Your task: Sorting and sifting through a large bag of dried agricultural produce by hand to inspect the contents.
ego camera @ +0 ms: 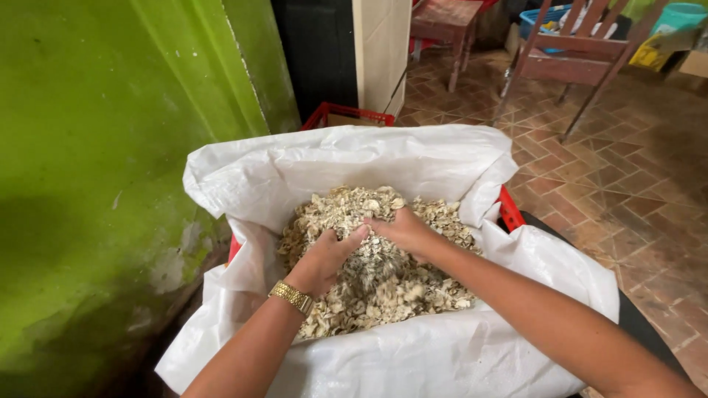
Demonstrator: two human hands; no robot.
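Note:
A white woven sack (413,158) lines a red crate (510,210) and holds a heap of pale, dry shell-like flakes (383,284). My left hand (328,254), with a gold watch on the wrist, and my right hand (402,228) meet over the middle of the heap. Both are cupped around a clump of flakes, and loose bits fall from between them. The fingertips are partly buried in the flakes.
A green painted wall (110,147) stands close on the left. A second red crate (346,114) sits behind the sack. Wooden chairs (568,59) and a blue basin stand on the brick-tiled floor (619,169) at the back right.

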